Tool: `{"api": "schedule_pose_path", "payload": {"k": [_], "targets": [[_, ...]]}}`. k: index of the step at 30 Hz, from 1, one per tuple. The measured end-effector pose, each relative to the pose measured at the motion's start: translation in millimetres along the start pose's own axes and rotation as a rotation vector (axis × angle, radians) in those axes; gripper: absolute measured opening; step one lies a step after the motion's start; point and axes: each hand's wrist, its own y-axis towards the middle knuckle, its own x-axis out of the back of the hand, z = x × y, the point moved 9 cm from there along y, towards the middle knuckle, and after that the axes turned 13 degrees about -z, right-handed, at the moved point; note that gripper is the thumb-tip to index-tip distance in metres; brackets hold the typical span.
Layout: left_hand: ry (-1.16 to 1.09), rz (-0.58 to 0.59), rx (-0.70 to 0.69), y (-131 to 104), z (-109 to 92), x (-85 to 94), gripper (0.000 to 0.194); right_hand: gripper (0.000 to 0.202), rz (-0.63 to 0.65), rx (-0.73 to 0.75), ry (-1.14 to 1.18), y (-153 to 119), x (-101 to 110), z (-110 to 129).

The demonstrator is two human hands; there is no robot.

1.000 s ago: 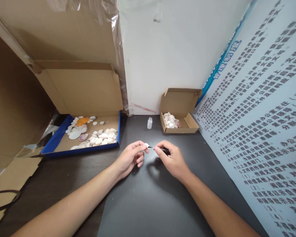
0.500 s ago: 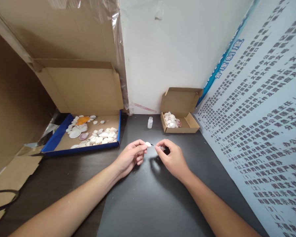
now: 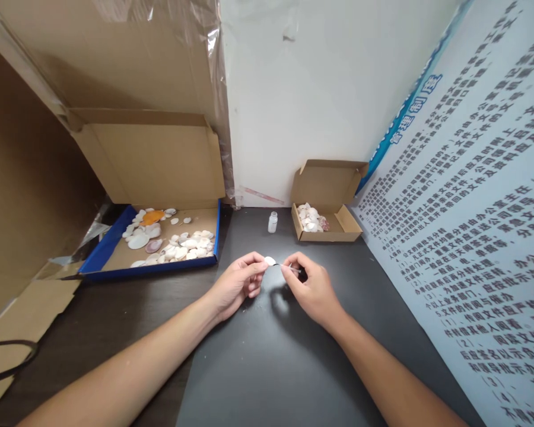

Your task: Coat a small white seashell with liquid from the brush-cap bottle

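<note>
My left hand (image 3: 240, 279) pinches a small white seashell (image 3: 270, 261) between thumb and forefinger, just above the dark mat. In my right hand (image 3: 309, 284), thumb and fingertips close on a small thin brush (image 3: 276, 264). Its dark tip is at the lower right edge of the shell; I cannot tell whether it touches. Part of the handle is hidden by the fingers. Beyond the hands a small white bottle (image 3: 273, 223) stands upright without a cap on.
To the left, a blue-edged cardboard box (image 3: 149, 271) with its lid up holds many white shells and an orange one. A smaller open cardboard box (image 3: 329, 236) with shells stands back right. A printed panel (image 3: 463, 225) borders the right side.
The shell is turned slightly in my left hand, and the brush tip has shifted to its lower edge. The whole view has moved a little; both hands keep their grip.
</note>
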Motion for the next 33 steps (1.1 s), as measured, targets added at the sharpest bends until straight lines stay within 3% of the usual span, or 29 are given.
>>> {"api": "schedule_pose_path", "payload": {"k": [10, 22, 27, 33], "targets": [[0.027, 0.038, 0.003, -1, 0, -3.7, 0.023, 0.013, -0.023, -0.005, -0.047, 3, 1, -6], [0.178, -0.02, -0.088, -1, -7, -1.8, 0.018, 0.012, 0.118, -0.001, 0.023, -1, -12, -4], [0.196, -0.022, -0.088, 0, -4, -1.1, 0.021, 0.013, 0.031, -0.027, -0.029, 1, -3, -5], [0.237, 0.002, -0.11, 3, 0, -0.6, 0.02, 0.011, 0.062, -0.013, -0.082, 2, -4, -7]]}}
